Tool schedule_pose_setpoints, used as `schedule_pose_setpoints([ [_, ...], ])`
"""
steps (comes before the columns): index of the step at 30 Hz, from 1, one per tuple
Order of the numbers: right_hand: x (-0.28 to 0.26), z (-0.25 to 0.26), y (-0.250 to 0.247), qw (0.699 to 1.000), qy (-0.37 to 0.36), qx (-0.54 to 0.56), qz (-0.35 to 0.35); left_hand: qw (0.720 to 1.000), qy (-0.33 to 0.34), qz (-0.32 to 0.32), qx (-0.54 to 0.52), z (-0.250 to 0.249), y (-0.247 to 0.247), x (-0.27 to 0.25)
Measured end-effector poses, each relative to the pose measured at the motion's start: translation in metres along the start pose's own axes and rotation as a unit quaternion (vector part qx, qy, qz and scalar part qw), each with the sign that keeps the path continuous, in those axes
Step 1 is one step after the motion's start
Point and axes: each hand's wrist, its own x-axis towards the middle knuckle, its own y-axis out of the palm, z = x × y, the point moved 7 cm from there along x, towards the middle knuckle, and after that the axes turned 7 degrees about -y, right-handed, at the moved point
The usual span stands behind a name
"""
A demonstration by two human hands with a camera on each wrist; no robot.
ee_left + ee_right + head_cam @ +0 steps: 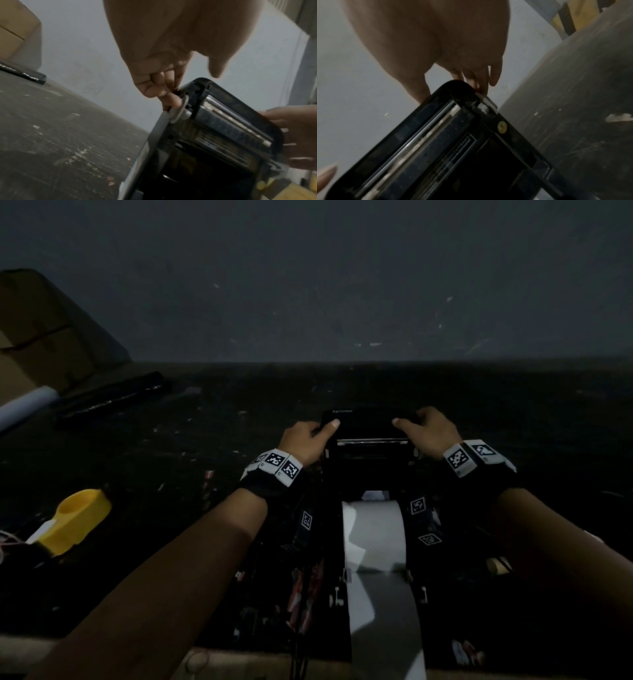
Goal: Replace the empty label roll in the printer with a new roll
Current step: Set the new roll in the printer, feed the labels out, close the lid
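black printer lid (366, 424) raised, dim | both hands' fingers (169, 100) grip it | white roll (373, 529) seemingly loaded

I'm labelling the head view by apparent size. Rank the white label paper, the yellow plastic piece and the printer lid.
1. white label paper, though nearest the camera
2. yellow plastic piece and printer lid look similar; the hands hide the lid's ends, so unranked

On the dark, scuffed tabletop (239, 392) in front of me sit a yellow plastic holder (77, 518) at my near left, and farther off a long black tube (113, 398), a white paper roll (25, 405) and a brown cardboard box (41, 337).
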Motion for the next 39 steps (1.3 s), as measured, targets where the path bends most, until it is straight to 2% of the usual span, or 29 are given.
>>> schedule_pose_setpoints([
  [6,-0.049,-0.006,-0.011,0.998,-0.056,0.021,0.001,0.999,-0.012,-0.026,0.018,-0.004,-0.001,-0.035],
  [12,-0.106,-0.028,-0.01,0.994,-0.106,0.022,0.011,0.996,0.001,-0.074,0.045,0.003,0.014,-0.098],
  [21,-0.18,-0.088,0.021,0.989,-0.142,0.019,0.026,0.998,-0.002,-0.063,0.028,0.062,0.069,-0.182],
  [26,-0.201,-0.106,0.034,0.987,-0.155,0.042,0.024,0.998,0.003,-0.059,0.022,0.082,0.087,-0.195],
  [31,-0.2,-0.105,0.036,0.984,-0.17,0.025,0.034,0.998,0.012,-0.061,0.019,0.08,0.089,-0.196],
  [35,-0.197,-0.109,0.04,0.985,-0.165,0.018,0.054,0.999,0.013,-0.032,0.011,0.082,0.094,-0.191],
  [39,-0.199,-0.116,0.047,0.982,-0.18,0.031,0.043,0.999,0.006,-0.031,0.02,0.091,0.098,-0.188],
])
